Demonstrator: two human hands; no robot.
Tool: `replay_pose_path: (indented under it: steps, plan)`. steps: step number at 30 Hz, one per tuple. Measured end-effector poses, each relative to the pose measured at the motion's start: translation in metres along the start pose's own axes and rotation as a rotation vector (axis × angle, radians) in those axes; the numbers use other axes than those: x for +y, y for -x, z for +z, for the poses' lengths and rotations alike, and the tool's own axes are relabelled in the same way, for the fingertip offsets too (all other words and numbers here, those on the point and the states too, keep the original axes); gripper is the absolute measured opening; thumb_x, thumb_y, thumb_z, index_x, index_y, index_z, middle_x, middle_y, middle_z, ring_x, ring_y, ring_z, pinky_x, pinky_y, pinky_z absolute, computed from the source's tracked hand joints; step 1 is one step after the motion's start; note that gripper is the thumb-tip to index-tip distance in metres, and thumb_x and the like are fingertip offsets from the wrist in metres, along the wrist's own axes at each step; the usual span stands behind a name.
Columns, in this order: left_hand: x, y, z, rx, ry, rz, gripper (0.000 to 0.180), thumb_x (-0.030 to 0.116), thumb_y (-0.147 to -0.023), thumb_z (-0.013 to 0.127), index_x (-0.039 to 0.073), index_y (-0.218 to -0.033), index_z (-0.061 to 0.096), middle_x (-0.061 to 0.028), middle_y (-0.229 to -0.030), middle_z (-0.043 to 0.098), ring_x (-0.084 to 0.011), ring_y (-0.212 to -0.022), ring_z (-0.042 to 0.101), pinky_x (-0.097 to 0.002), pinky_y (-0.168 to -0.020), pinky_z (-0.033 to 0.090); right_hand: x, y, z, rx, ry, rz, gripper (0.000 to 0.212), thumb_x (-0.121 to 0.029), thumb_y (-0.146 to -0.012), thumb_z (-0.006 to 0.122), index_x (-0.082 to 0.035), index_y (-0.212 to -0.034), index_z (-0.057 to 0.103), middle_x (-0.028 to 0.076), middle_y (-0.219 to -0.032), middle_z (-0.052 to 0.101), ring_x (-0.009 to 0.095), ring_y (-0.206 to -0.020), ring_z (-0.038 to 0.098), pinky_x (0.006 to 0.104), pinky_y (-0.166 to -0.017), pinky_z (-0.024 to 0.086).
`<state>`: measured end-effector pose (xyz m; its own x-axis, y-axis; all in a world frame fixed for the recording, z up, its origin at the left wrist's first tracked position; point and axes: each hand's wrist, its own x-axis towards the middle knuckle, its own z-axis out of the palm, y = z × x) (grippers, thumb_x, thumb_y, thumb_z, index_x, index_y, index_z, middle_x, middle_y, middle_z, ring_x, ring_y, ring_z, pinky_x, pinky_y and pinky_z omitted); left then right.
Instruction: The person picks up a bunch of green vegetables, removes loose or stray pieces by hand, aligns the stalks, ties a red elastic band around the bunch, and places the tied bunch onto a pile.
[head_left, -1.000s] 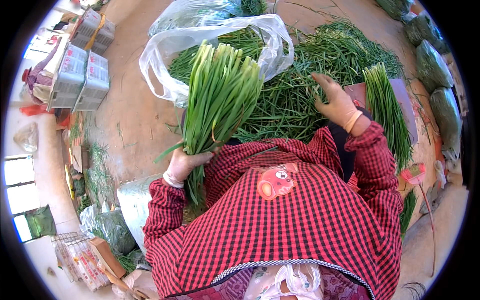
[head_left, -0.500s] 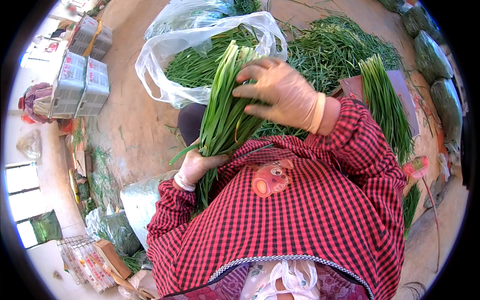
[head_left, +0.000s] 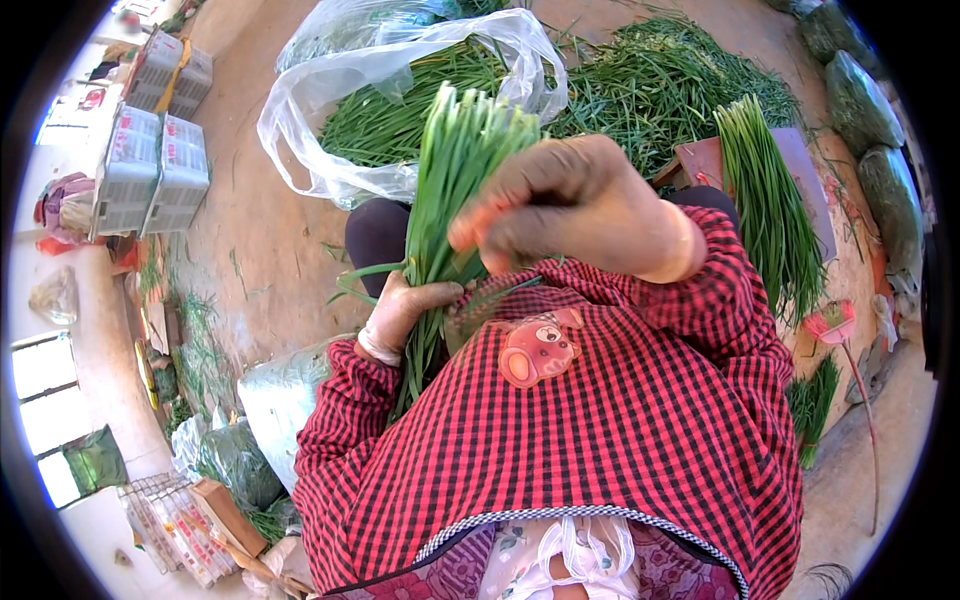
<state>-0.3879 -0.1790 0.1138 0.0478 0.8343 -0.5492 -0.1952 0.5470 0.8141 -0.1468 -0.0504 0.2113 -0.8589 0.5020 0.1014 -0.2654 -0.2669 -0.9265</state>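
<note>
My left hand (head_left: 402,312), in a thin pale glove, is wrapped round the lower part of a bunch of garlic chives (head_left: 440,190). The bunch stands nearly upright before my chest, its pale cut ends at the top and its green leaves hanging below my grip. A few loose leaves stick out to the left by my thumb. My right hand (head_left: 590,215), gloved too, is in front of the bunch's right side with fingers curled together and somewhat blurred. Anything between those fingertips is too unclear to make out.
Ahead, a clear plastic bag (head_left: 300,185) holds more chives. Right of it lies a heap of loose chives (head_left: 660,90). Another chive bunch (head_left: 765,200) rests on a board (head_left: 808,185). Filled bags (head_left: 890,205) line the right wall; white crates (head_left: 130,165) stand left.
My right hand has moved from the bunch's upper stems down toward me, its spread fingers now curled. The bunch has turned a little more upright in my left hand, which keeps its hold.
</note>
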Motion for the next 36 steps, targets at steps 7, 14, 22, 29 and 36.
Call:
replay_pose_path:
  steps: [7,14,22,29,36]
  plan:
    - [0.002,-0.004,-0.008,-0.032,0.390,-0.172,0.034,0.010,-0.088,0.062,-0.002,-0.121,0.063,-0.0104,-0.088,0.070,-0.0132,-0.063,0.062,-0.0203,-0.053,0.049,0.052,0.016,-0.052,0.292,0.935,-0.061,0.030,-0.024,-0.088,0.076,-0.002,-0.108,0.071,0.008,-0.086,0.071,0.011,-0.079,0.067,0.0258,-0.072,0.054]
    - [-0.009,-0.008,0.004,-0.059,0.318,0.041,0.041,0.015,-0.086,0.064,-0.004,-0.123,0.058,-0.0127,-0.102,0.067,-0.0156,-0.071,0.059,-0.0236,-0.063,0.052,0.062,-0.017,-0.034,0.502,0.981,0.003,0.033,-0.038,-0.085,0.075,-0.007,-0.089,0.068,0.007,-0.070,0.064,0.023,-0.063,0.064,0.0344,-0.061,0.051]
    - [0.005,-0.003,0.001,0.053,0.303,0.058,0.037,0.010,-0.085,0.066,-0.004,-0.119,0.060,-0.0103,-0.093,0.068,-0.0142,-0.070,0.062,-0.0238,-0.062,0.053,0.076,0.023,-0.029,-0.151,0.597,0.059,0.014,-0.015,-0.086,0.075,-0.002,-0.090,0.070,0.007,-0.075,0.069,0.016,-0.068,0.066,0.0297,-0.064,0.052]
    - [0.004,0.004,-0.011,-0.145,0.480,0.085,0.040,0.015,-0.083,0.068,-0.001,-0.118,0.058,-0.0124,-0.099,0.067,-0.0149,-0.071,0.062,-0.0242,-0.062,0.052,0.088,0.041,-0.092,0.306,1.345,0.387,0.052,-0.038,-0.085,0.070,-0.002,-0.122,0.064,0.021,-0.124,0.064,0.035,-0.113,0.062,0.0417,-0.096,0.051]
    - [0.025,0.006,0.021,-0.015,0.331,0.184,0.040,0.013,-0.083,0.069,0.000,-0.119,0.060,-0.0119,-0.103,0.069,-0.0127,-0.073,0.062,-0.0238,-0.063,0.050,0.093,-0.008,-0.079,0.228,0.115,0.032,0.072,-0.035,-0.096,0.069,0.002,-0.149,0.037,0.012,-0.140,0.053,0.020,-0.127,0.050,0.0332,-0.108,0.040]
